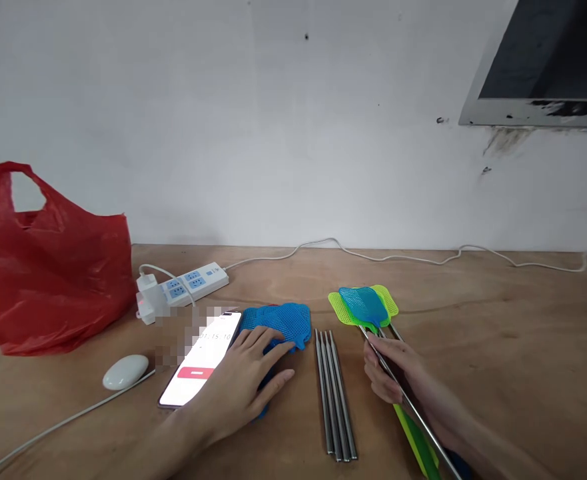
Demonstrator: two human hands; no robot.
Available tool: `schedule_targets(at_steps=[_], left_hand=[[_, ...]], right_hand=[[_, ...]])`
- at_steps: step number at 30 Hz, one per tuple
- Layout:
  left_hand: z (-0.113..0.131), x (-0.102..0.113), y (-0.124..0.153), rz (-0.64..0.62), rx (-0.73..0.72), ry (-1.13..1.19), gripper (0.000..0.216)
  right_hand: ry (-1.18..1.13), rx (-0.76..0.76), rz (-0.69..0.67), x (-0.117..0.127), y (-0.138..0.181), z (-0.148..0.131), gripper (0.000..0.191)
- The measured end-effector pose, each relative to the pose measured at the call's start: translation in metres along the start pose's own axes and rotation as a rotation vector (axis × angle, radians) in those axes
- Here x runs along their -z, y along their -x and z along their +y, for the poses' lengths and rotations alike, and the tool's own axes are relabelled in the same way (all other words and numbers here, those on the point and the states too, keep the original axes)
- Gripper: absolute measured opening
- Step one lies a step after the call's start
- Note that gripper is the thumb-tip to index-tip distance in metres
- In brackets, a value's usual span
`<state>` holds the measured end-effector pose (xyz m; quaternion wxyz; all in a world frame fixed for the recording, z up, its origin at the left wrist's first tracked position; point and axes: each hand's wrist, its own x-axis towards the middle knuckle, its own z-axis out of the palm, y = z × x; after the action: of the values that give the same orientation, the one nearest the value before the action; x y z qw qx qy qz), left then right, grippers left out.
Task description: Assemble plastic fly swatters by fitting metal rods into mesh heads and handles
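Note:
My left hand (250, 373) lies with its fingers spread over a pile of blue mesh fly swatter heads (296, 321). Held in the closed fingers of my right hand (398, 367) is a fly swatter with a blue head (364, 305) and a thin metal handle. Yellow-green swatter heads (340, 309) show behind that blue head, with more metal rods below them. A group of loose metal rods (335, 400) lies side by side on the table between my hands. Under my right wrist are more green pieces (417, 440), partly hidden.
A lit phone (206, 360) lies beside my left forearm. Further left are a white mouse-shaped object (126, 372), a white power strip (193, 283) with a plug, and a red plastic bag (53, 273). A white cable (373, 257) runs along the wall.

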<state>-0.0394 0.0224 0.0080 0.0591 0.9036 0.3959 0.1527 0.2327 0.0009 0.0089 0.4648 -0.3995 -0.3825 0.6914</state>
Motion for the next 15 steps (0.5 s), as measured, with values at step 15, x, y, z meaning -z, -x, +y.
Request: schedule_targets(at_steps=[15], left_hand=[[-0.0038,-0.0094,0.0019,0.035,0.047,0.011,0.044]], right_hand=[[-0.008,-0.104,-0.004,0.0052,-0.0054,-0.0038,0.043]])
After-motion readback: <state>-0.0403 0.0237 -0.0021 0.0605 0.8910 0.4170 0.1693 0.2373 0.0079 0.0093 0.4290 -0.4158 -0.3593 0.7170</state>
